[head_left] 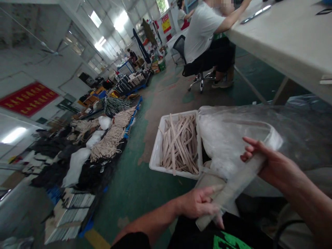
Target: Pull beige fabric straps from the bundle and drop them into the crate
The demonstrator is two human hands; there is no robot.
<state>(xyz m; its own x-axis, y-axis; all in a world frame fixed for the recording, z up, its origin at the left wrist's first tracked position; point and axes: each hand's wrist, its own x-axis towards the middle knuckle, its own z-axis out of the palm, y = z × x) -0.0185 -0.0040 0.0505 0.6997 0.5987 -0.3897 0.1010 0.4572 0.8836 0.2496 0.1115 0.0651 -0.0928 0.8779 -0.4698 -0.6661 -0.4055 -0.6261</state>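
Observation:
A long, flat beige piece in a clear plastic sleeve (233, 186) slants up to the right over my lap. My left hand (201, 203) is closed on its lower part, and the bare beige end sticks out below the fingers. Farther up, my right hand (264, 157) grips the upper part, thumb side hidden, with the index finger stretched out and the other fingertips curled. Just beyond the hands lies a heap of clear plastic bags (223, 145). Left of that heap, a white crate (155, 152) holds many beige straps (178, 141).
A pale worktable (285, 38) stands at upper right, with a person in a white shirt (199, 31) seated on an office chair (181, 48). On the left, pallets carry bundles of beige cord (106, 145), white sacks (76, 166) and stacked boards (72, 214). Green floor (129, 186) lies between.

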